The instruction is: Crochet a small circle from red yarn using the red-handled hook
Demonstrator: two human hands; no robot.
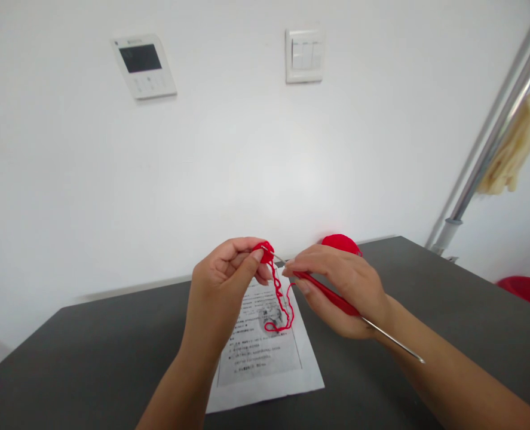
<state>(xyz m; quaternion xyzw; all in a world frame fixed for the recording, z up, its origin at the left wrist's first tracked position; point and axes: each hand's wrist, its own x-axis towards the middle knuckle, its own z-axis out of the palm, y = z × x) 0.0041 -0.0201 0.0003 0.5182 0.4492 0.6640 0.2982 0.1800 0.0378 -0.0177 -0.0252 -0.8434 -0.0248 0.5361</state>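
Observation:
My left hand (pixel 229 272) is closed in a pinch on a small red crochet piece (pixel 265 252), held above the table. A tail of red yarn (pixel 281 307) hangs down from it in loops. My right hand (pixel 336 286) is closed on a red-handled crochet hook (pixel 331 297); the hook's metal tip reaches into the red piece, and its metal end sticks out past my wrist. Behind my right hand a red ball of yarn (pixel 340 242) lies on the table, partly hidden.
A printed paper sheet (pixel 265 364) lies on the dark grey table (pixel 89 352) below my hands. On the white wall hang a control panel (pixel 143 64) and a light switch (pixel 305 55). A metal pole (pixel 493 137) rises at right, beside a red object (pixel 527 291).

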